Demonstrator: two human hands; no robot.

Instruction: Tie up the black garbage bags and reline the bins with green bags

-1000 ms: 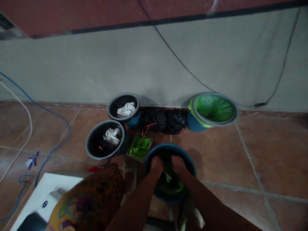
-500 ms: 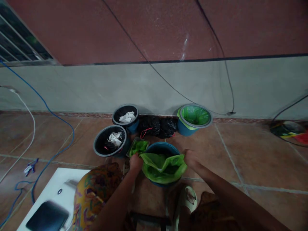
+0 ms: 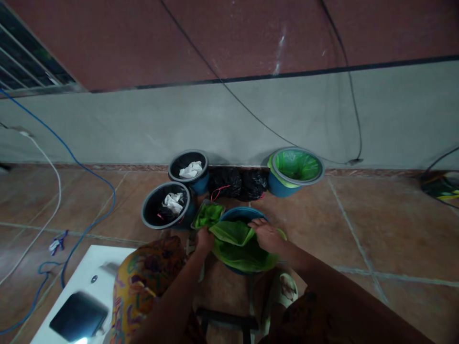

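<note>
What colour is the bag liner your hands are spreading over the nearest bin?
Bright green bag liner, clearest in the head view.

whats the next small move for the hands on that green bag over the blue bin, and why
Probably pull the green bag edge toward the far rim of the blue bin and fold it over. The left hand pinches the bag at the bin's left side and the right hand rests on top of it, yet the bag lies bunched across the opening with the far rim bare.
</note>
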